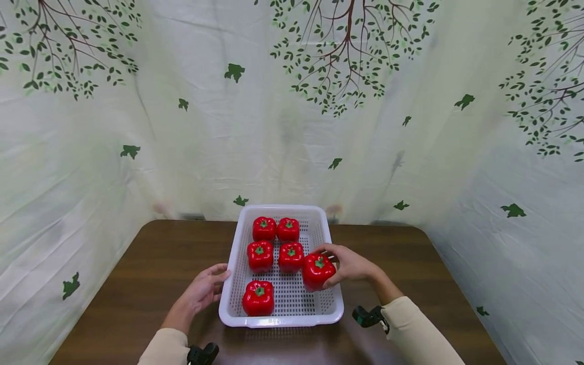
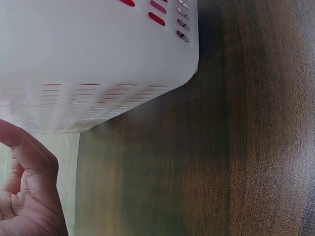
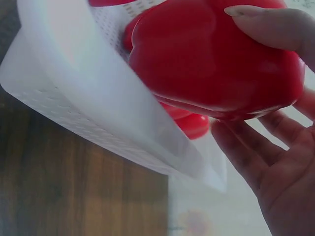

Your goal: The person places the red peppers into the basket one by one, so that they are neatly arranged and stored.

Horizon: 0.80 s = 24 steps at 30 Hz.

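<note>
A white perforated plastic basket [image 1: 281, 321] holds several glossy red bell peppers with green stems, such as the one at the near left [image 1: 258, 298]. My right hand [image 1: 348, 263] grips another bell pepper [image 1: 318, 272] at the basket's right side, thumb on the near side and fingers on the far side. In the right wrist view this pepper [image 3: 211, 59] is at the height of the basket's rim [image 3: 123, 98]. At the left wall, my left hand [image 1: 204, 288] has its fingertips at the rim. The left wrist view shows that hand [image 2: 29, 182] with bent fingers beside the basket wall [image 2: 98, 44].
The basket stands on a dark brown wooden table [image 1: 150, 284]. Behind the table hangs a pale curtain [image 1: 283, 147] printed with leaves and branches. Each wrist bears a black device, one by the right sleeve [image 1: 368, 317] and one by the left [image 1: 203, 354].
</note>
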Motion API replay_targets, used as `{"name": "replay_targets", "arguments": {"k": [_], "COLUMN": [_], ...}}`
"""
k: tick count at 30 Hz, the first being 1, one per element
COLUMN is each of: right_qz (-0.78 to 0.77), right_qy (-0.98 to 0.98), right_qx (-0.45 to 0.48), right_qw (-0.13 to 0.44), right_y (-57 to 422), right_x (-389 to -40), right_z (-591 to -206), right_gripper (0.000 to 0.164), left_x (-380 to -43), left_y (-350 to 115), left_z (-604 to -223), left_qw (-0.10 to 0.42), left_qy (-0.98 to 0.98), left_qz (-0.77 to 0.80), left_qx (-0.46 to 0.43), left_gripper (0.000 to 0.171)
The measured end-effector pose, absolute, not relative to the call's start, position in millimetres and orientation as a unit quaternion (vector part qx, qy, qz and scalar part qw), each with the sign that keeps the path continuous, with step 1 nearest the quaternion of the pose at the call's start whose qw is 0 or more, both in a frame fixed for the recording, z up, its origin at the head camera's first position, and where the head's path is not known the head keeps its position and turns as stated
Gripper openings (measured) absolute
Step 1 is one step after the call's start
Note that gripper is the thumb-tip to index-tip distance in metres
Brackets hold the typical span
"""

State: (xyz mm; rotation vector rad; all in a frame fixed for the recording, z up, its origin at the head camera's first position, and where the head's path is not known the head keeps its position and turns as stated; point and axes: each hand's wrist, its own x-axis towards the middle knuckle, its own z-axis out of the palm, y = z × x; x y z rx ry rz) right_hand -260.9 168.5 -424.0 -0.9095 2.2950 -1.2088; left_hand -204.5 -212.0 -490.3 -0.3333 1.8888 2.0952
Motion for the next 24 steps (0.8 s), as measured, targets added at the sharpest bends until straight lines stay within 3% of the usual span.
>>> {"name": "replay_targets", "arguments": {"k": [24], "right_qz": [-0.320], "right_qy": [0.866], "right_qx": [-0.329], "right_qw": [0.200], "right_y": [130], "right_x": [-252], "right_z": [-448], "right_gripper": [0.063], "left_x": [-204], "left_y": [-211], "left_z": [-489], "left_qw": [0.146], "left_qy": [0.659], "left_qz": [0.729], "left_qx": [-0.117], "left_gripper": [0.048]}}
